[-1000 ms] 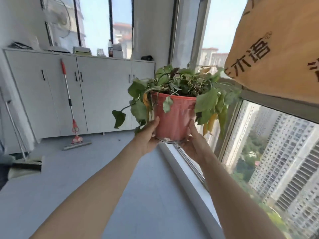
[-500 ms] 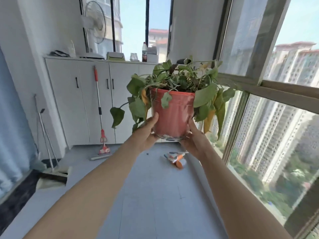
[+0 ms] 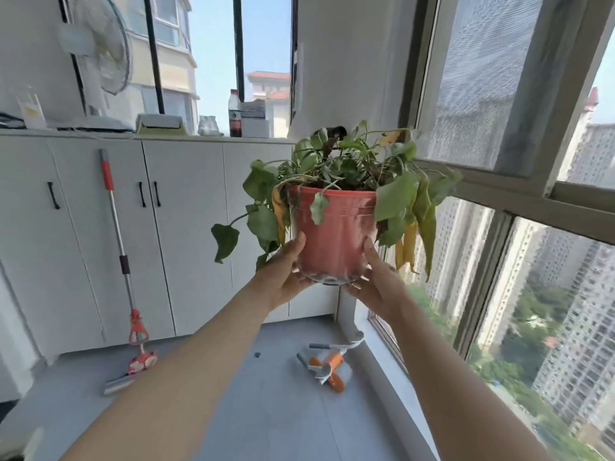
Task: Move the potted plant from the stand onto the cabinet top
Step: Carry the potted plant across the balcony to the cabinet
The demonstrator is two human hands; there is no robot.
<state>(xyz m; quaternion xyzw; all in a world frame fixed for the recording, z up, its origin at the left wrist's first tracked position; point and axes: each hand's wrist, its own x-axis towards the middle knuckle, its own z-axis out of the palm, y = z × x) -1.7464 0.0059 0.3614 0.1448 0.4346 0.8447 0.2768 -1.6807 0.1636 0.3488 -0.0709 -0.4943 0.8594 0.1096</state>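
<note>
I hold the potted plant (image 3: 334,231), a red-orange plastic pot with drooping green and yellow leaves, in the air at arm's length. My left hand (image 3: 283,277) grips its lower left side and my right hand (image 3: 376,281) grips its lower right side, fingers under the base. Behind it runs the white cabinet top (image 3: 186,137), with the pot's base well below that surface and in front of the cabinet's right end. The stand is not in view.
On the cabinet top stand a fan (image 3: 100,58), a dark bottle (image 3: 234,114), a white box (image 3: 254,119) and a green-white box (image 3: 159,123). A red-handled mop (image 3: 123,257) leans on the cabinet doors. Orange tools (image 3: 327,366) lie on the floor. Windows run along the right.
I have walked closer to the cabinet with the pot in both hands; the cabinet looms larger and the floor tools have come near.
</note>
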